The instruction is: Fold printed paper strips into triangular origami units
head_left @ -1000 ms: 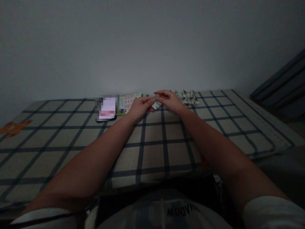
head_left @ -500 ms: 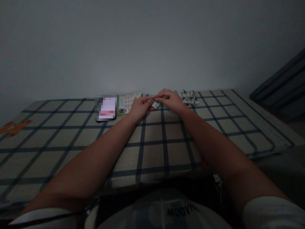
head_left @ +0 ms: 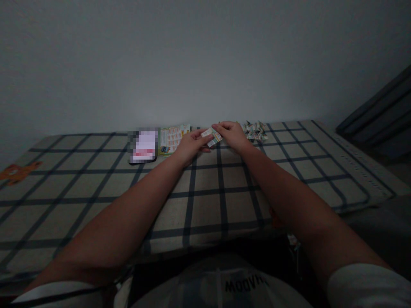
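Between my two hands is a small piece of printed paper (head_left: 212,136), pale with coloured print, its face tilted toward me. My left hand (head_left: 191,145) pinches its left side, the thumb lying on top and the other fingers beneath. The fingers of my right hand (head_left: 231,133) are closed on its upper right edge. Just left of my left hand lie printed sheets (head_left: 173,139) with rows of small pictures. Several folded paper pieces (head_left: 256,131) with pointed tips sit in a cluster right of my right hand.
A phone (head_left: 144,146) with a blurred, lit screen lies left of the sheets. The checked tablecloth (head_left: 205,192) covers the table, and an orange bear-shaped patch (head_left: 19,170) shows at far left. Behind the table rises a plain wall (head_left: 205,64); dark folded cloth (head_left: 379,111) hangs at right.
The paper has turned from nearly edge-on to showing its printed face. My right fingers have shifted slightly right, and my left thumb now lies over the paper.
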`<control>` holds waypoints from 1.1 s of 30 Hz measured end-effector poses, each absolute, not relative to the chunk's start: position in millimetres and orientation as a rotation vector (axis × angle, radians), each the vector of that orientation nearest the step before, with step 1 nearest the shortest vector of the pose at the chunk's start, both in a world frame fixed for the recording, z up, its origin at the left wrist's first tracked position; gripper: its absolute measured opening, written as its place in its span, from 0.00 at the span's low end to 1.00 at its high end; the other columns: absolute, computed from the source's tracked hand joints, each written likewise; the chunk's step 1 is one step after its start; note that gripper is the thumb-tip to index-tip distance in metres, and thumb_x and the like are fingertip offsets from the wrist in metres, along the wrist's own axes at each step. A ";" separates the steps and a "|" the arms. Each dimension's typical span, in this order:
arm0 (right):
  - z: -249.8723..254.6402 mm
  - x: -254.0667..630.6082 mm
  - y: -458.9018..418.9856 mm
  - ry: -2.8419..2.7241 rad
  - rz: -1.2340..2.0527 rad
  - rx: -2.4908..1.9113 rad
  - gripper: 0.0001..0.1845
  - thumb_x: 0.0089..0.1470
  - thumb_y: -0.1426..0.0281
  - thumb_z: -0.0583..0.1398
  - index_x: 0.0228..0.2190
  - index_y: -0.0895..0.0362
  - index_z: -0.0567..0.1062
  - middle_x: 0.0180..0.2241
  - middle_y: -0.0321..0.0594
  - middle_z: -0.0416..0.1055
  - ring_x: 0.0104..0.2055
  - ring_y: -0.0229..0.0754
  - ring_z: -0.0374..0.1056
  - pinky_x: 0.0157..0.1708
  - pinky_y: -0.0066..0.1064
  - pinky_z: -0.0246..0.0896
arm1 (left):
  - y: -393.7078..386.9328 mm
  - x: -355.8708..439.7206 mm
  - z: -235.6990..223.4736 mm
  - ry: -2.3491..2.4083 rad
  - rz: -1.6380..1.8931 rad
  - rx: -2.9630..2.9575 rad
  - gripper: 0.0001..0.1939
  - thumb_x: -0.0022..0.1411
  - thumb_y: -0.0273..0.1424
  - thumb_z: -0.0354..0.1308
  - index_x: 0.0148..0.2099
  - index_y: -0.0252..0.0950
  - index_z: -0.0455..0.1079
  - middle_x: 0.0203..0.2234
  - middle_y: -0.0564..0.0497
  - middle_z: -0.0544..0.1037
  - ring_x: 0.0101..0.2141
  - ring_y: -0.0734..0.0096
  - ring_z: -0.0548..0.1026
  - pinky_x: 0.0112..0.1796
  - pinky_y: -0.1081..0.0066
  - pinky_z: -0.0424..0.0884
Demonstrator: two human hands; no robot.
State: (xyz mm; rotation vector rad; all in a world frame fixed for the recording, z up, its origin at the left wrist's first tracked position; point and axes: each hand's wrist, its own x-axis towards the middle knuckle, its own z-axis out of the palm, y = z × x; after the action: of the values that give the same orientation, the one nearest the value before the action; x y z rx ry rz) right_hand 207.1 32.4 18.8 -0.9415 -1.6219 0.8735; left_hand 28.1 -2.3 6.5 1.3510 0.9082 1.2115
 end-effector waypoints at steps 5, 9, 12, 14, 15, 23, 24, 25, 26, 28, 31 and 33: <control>16.1 207.4 34.4 -1.555 1.044 -0.950 0.26 0.51 0.46 0.69 0.23 0.56 0.73 0.23 0.32 0.65 0.27 0.35 0.57 0.29 0.29 0.53 | -0.8 23.5 4.0 0.968 1.168 1.431 0.23 0.46 0.48 0.77 0.34 0.34 0.81 0.29 0.47 0.82 0.28 0.71 0.76 0.30 0.70 0.73; 14.1 206.1 36.3 -1.473 1.309 -0.891 0.25 0.49 0.48 0.71 0.26 0.55 0.71 0.25 0.33 0.67 0.28 0.35 0.61 0.28 0.28 0.56 | -2.1 20.1 4.6 1.091 1.174 1.658 0.19 0.51 0.47 0.74 0.32 0.34 0.80 0.22 0.50 0.77 0.24 0.71 0.71 0.27 0.69 0.67; 13.8 204.9 36.7 -1.468 1.307 -0.874 0.25 0.50 0.48 0.71 0.27 0.55 0.71 0.25 0.32 0.67 0.28 0.35 0.61 0.29 0.27 0.58 | -4.9 21.8 7.2 1.070 1.166 1.630 0.19 0.52 0.46 0.74 0.35 0.35 0.81 0.25 0.49 0.79 0.25 0.71 0.72 0.29 0.69 0.69; 13.8 204.9 37.3 -1.461 1.267 -0.880 0.25 0.51 0.48 0.71 0.27 0.55 0.71 0.25 0.32 0.67 0.28 0.35 0.61 0.29 0.27 0.58 | -6.6 23.3 8.6 1.030 1.142 1.576 0.19 0.50 0.45 0.75 0.38 0.36 0.82 0.28 0.48 0.81 0.27 0.70 0.74 0.31 0.68 0.72; 13.9 205.1 37.7 -1.453 1.267 -0.876 0.25 0.51 0.48 0.71 0.27 0.55 0.72 0.26 0.32 0.68 0.28 0.35 0.62 0.29 0.27 0.58 | -7.1 23.7 9.0 1.026 1.125 1.578 0.19 0.50 0.45 0.75 0.37 0.36 0.82 0.28 0.48 0.81 0.27 0.70 0.74 0.31 0.67 0.72; 12.7 205.1 36.2 -1.405 1.400 -0.776 0.22 0.50 0.52 0.72 0.28 0.56 0.72 0.28 0.34 0.69 0.31 0.36 0.65 0.34 0.29 0.63 | -3.4 19.8 5.9 1.085 1.144 1.736 0.14 0.51 0.43 0.74 0.31 0.37 0.82 0.21 0.52 0.76 0.23 0.72 0.67 0.27 0.68 0.63; 12.5 204.9 35.9 -1.414 1.398 -0.779 0.22 0.51 0.53 0.72 0.28 0.56 0.72 0.28 0.34 0.69 0.30 0.35 0.65 0.33 0.29 0.63 | -3.1 19.6 6.0 1.085 1.147 1.752 0.14 0.51 0.43 0.73 0.30 0.37 0.82 0.21 0.52 0.75 0.23 0.71 0.67 0.27 0.68 0.63; 12.4 204.7 35.6 -1.425 1.394 -0.789 0.22 0.52 0.53 0.72 0.28 0.56 0.71 0.27 0.33 0.68 0.29 0.35 0.64 0.32 0.28 0.62 | -3.1 19.4 6.4 1.083 1.145 1.772 0.14 0.51 0.43 0.73 0.30 0.37 0.82 0.21 0.52 0.76 0.24 0.71 0.67 0.27 0.68 0.63; 12.5 204.6 35.4 -1.437 1.394 -0.800 0.22 0.52 0.53 0.71 0.28 0.56 0.71 0.26 0.33 0.67 0.29 0.34 0.63 0.31 0.28 0.61 | -3.1 19.3 7.1 1.076 1.142 1.793 0.14 0.51 0.43 0.73 0.31 0.37 0.82 0.22 0.52 0.76 0.24 0.71 0.68 0.28 0.68 0.63; 13.7 204.5 34.9 -1.450 1.415 -0.813 0.22 0.53 0.54 0.71 0.27 0.55 0.70 0.25 0.32 0.66 0.27 0.34 0.61 0.29 0.27 0.59 | -3.3 18.9 8.7 1.055 1.136 1.840 0.14 0.51 0.43 0.72 0.32 0.37 0.83 0.23 0.52 0.77 0.25 0.71 0.68 0.29 0.68 0.62; 18.4 204.1 33.3 -1.448 1.485 -0.815 0.21 0.54 0.56 0.71 0.26 0.56 0.69 0.24 0.31 0.65 0.26 0.33 0.59 0.28 0.27 0.58 | -3.2 18.2 10.6 1.039 1.154 1.917 0.14 0.53 0.43 0.71 0.30 0.37 0.82 0.20 0.54 0.74 0.24 0.72 0.66 0.28 0.69 0.59; 22.8 203.5 31.4 -1.442 1.532 -0.805 0.21 0.54 0.57 0.71 0.25 0.55 0.68 0.23 0.30 0.65 0.25 0.33 0.59 0.27 0.26 0.58 | -2.9 18.1 11.5 1.052 1.187 1.953 0.14 0.54 0.42 0.71 0.27 0.37 0.79 0.18 0.55 0.71 0.23 0.73 0.64 0.27 0.70 0.57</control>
State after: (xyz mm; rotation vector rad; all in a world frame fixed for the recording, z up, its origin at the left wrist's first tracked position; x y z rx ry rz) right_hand 203.5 31.4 22.8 -0.8051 -1.4423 1.5316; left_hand 18.1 -2.9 11.5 1.9532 1.0522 1.1870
